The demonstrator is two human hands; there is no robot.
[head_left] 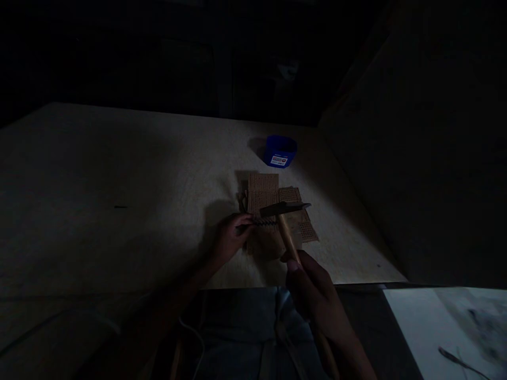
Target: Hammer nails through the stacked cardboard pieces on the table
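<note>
My right hand [312,293] is closed round the wooden handle of a hammer [285,219], whose dark metal head hangs just above a pile of tan mesh-patterned sheets [273,203] on the table. My left hand [232,235] is pinched on a small dark ridged piece [263,222] that lies on the pile, right under the hammer head. The scene is very dim, so I cannot make out what the small piece is.
A blue tub [280,150] with a white label stands on the table [119,184] beyond the pile. A dark wall or board rises to the right. A pale sheet [443,327] lies low at the right. My lap shows below the table edge.
</note>
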